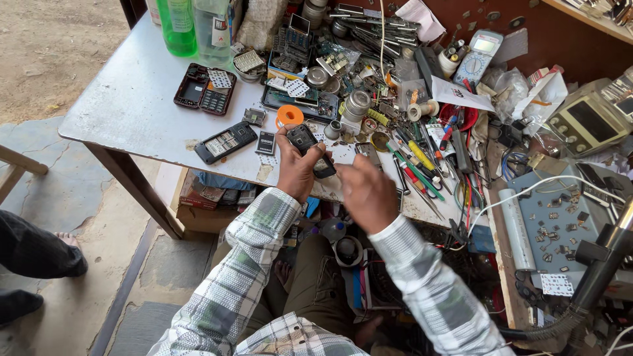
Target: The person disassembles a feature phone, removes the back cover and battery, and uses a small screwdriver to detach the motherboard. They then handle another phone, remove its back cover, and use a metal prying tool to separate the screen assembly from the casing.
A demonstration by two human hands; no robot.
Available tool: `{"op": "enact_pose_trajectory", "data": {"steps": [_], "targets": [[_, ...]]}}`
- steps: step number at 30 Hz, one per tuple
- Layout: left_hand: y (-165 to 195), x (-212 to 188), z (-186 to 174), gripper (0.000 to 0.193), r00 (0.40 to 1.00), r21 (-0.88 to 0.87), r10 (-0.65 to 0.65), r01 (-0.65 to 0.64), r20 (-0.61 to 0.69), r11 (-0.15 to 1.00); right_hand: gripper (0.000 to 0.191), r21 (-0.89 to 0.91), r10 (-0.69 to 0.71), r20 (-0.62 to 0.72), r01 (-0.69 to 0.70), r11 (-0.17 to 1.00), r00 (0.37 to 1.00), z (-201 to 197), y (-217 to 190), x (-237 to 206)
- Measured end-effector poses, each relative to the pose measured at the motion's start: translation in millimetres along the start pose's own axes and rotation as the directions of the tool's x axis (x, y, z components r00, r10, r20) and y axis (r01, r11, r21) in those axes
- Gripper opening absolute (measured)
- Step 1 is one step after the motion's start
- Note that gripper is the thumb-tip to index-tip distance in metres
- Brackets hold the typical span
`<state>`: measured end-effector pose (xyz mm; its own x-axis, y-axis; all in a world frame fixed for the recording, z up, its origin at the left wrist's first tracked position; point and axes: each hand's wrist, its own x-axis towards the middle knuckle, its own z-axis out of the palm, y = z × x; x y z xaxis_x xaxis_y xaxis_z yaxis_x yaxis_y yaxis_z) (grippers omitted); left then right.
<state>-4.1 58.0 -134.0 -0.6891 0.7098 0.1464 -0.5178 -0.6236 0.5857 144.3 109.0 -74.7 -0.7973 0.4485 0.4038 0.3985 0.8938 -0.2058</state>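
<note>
Phone (310,149) sat gripped in left hand (297,170), just below orange tape roll (289,116), long axis slanting down-right toward right hand (366,192); right fingers curled, blurred, whether holding anything couldn't tell; right hand nearer lower end.

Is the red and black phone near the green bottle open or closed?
Open. The red and black phone lies flat on the table, insides and keypad showing.
</note>
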Motion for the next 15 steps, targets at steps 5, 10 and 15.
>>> {"op": "enact_pose_trajectory", "data": {"steps": [5,10,15], "targets": [[9.8,-0.9,5.6,0.068,0.994,-0.036,-0.044,0.048,0.097,0.998,0.022,0.213,-0.008,0.3,-0.058,0.975,0.954,-31.5,29.3,35.3],[18.7,-3.0,7.4,0.075,0.983,-0.052,-0.121,0.129,0.137,0.99,0.022,0.314,0.003,0.454,-0.163,0.935,0.891,-49.4,26.4,48.8],[26.8,-1.2,10.1,0.074,0.978,-0.243,-0.094,0.139,0.186,0.96,0.019,0.294,0.016,0.18,-0.07,0.953,0.984,-59.3,-2.7,34.0]]}}
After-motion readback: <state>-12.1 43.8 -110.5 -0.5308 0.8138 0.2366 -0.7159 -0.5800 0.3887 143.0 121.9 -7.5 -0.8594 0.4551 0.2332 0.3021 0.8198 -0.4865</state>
